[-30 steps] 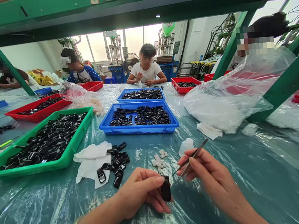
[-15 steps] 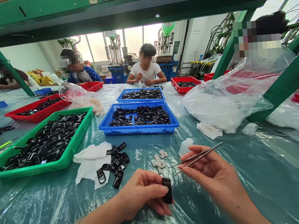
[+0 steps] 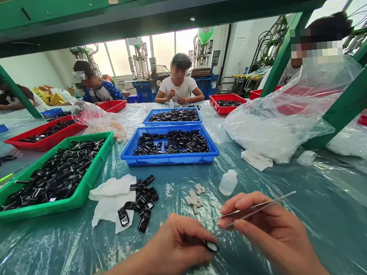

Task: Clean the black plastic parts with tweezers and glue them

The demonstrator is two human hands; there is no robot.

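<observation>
My left hand (image 3: 182, 245) is closed on a small black plastic case (image 3: 212, 246), whose end with a pale oval faces me. In my right hand (image 3: 266, 224) a pair of metal tweezers (image 3: 271, 202) is pinched, its tips pointing left above the case and slightly apart. I cannot make out anything between the tips. Just beyond lie several small whitish pieces (image 3: 194, 199) and a little heap of tiny white bits (image 3: 169, 190). Left of my left hand, a pile of black cases (image 3: 143, 204) lies partly on a white cloth (image 3: 104, 203).
A small translucent bottle (image 3: 228, 183) stands beyond my right hand. A green tray (image 3: 94, 178) and blue tray (image 3: 169, 159) hold many black parts. A clear plastic bag (image 3: 266, 135) lies right, near a green post (image 3: 342, 103). A green shelf (image 3: 66, 19) hangs overhead. Co-workers sit around the table.
My left hand has turned the black case from upright to end-on, showing its pale oval. My right hand with the tweezers has moved down and right, uncovering the bottle.
</observation>
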